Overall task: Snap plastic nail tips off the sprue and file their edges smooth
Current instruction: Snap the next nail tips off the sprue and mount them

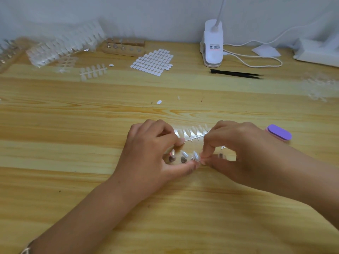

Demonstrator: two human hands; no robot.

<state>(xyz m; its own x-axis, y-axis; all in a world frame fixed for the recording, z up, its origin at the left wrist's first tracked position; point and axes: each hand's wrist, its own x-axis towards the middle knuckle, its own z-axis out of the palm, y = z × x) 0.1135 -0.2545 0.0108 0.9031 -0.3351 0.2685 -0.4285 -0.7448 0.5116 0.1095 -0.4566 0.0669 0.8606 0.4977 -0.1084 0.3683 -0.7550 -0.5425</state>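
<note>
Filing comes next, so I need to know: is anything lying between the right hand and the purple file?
Nothing visible does. The purple file lies on the table just to the right of the right hand, close by its wrist, with no object between them. The hand is occupied, though: it pinches a pearly nail tip.

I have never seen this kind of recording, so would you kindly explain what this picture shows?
No machine here: a camera on a person's head looks down at their two bare hands over a pale wooden table. The left hand curls around a row of pearly plastic nail tips; the right hand pinches one pearly tip of that row. Behind them lies a clear plastic sprue of nail tips; to its right, a purple oval file block. Farther back lie black tweezers and a white clip lamp.
</note>
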